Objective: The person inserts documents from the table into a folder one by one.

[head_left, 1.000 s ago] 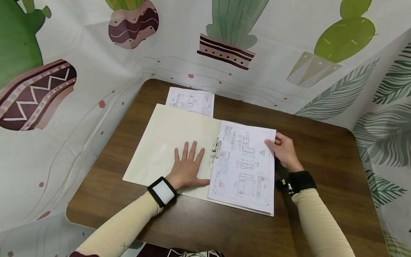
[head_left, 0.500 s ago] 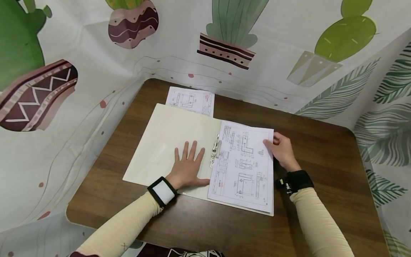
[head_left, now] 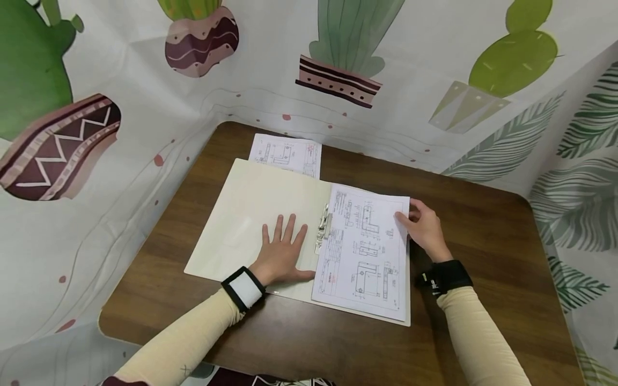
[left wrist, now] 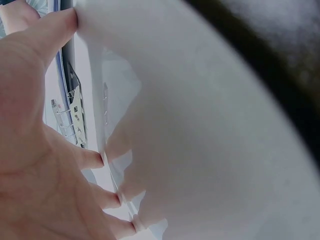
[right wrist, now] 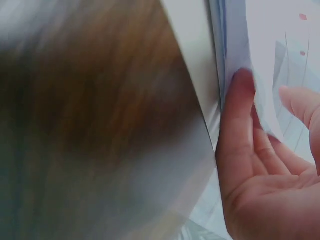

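My left hand point(head_left: 280, 258) lies spread on the open folder point(head_left: 251, 203), left of the clip point(head_left: 322, 229); my right hand point(head_left: 427, 230) pinches the sheet point(head_left: 362, 252) near its far right corner, thumb above, fingers beneath. The sheet covers most of the folder's right side; another page point(head_left: 295, 155) juts out behind
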### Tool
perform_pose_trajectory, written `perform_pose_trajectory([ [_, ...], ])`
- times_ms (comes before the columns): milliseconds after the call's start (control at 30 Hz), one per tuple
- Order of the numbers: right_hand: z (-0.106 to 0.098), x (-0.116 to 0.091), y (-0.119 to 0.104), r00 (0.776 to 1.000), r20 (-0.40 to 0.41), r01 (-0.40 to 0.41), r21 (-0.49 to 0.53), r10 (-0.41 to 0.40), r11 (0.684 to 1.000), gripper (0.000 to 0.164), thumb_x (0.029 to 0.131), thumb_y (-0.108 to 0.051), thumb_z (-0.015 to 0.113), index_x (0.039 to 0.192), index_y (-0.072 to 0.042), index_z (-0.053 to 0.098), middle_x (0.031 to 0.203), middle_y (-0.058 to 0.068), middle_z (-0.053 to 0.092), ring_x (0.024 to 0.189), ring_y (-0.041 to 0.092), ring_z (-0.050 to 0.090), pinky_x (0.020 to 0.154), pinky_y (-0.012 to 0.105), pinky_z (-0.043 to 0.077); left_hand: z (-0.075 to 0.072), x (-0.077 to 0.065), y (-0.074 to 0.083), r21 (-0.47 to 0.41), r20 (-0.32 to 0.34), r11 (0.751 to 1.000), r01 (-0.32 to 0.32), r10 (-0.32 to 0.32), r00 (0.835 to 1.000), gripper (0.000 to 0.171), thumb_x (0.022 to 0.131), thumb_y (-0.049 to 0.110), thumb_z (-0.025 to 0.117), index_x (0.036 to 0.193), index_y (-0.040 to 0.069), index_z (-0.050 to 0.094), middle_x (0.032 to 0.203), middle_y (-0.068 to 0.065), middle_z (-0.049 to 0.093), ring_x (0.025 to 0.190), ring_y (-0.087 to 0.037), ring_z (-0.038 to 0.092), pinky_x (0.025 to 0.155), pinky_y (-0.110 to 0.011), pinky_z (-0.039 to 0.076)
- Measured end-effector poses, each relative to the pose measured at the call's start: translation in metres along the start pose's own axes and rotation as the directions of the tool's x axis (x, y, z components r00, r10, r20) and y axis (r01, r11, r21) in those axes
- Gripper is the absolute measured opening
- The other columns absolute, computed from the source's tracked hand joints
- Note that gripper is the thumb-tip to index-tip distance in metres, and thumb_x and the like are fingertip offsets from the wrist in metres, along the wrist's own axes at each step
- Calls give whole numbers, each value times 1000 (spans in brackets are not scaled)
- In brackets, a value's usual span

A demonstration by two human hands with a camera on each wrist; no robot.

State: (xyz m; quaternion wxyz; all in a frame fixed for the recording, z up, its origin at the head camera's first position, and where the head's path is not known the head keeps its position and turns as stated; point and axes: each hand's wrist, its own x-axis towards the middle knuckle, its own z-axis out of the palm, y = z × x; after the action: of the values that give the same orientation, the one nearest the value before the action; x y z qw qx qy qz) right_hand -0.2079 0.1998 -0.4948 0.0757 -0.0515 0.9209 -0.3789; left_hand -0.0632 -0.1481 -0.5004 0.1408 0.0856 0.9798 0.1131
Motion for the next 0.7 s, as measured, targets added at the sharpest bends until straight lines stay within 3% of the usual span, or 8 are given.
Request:
perform_pose_trajectory([
  [100,-2,-4,2,999,-17,28,-32,-29,999,66,102,-27,66,158,-7,36,124,26,65,87,35,67,64,34,59,-2,-1,1,9,7,1000,-1,1,1000,120,76,78,70,164,11,24,170,-24,2,154,-50,-4,114,-77,5],
  [167,-2,-7,2,998,-39,56,-57,-59,997,65,102,-26,65,158,-8,36,130,27,63,90,37,67,67,40,60,-3,-2,1,20,9,1000,1,-1,1000,119,76,79,69,164,11,25,170,-24,3,154,-51,-3,114,-77,6],
  [267,1,-12,-1,987,-92,119,-126,-130,985,62,102,-22,66,155,-6,40,141,28,55,107,43,63,84,52,56,-4,-2,2,27,18,1000,4,-5,1000,119,77,78,69,164,11,24,170,-24,3,154,-51,-3,113,-77,6],
  [367,5,-23,-13,969,-117,199,-165,-219,966,60,99,-18,69,152,-2,45,148,31,45,127,50,48,100,62,43,-5,-1,3,26,25,1000,7,-8,1000,119,77,78,69,164,11,23,170,-24,2,154,-50,-3,114,-77,6],
  [467,12,-42,-37,961,-32,263,-194,-274,945,67,97,-21,73,154,-3,43,154,32,38,139,53,35,106,69,35,-6,-1,5,13,26,1000,6,-7,1000,118,78,77,70,164,10,24,170,-25,3,154,-51,-3,113,-77,6],
  [600,30,-80,-76,956,171,276,-237,-239,932,82,94,-35,76,160,-11,34,162,30,28,146,54,27,107,73,32,-7,0,7,-8,30,1000,7,-7,1000,118,77,76,71,164,9,25,169,-26,3,154,-51,-3,113,-78,5],
  [700,49,-105,-96,942,243,295,-266,-233,918,88,91,-43,78,160,-12,34,163,30,25,148,55,22,112,72,27,-7,1,9,-3,38,1000,16,-16,999,120,77,77,70,164,10,23,170,-25,1,153,-51,-5,113,-77,4],
])
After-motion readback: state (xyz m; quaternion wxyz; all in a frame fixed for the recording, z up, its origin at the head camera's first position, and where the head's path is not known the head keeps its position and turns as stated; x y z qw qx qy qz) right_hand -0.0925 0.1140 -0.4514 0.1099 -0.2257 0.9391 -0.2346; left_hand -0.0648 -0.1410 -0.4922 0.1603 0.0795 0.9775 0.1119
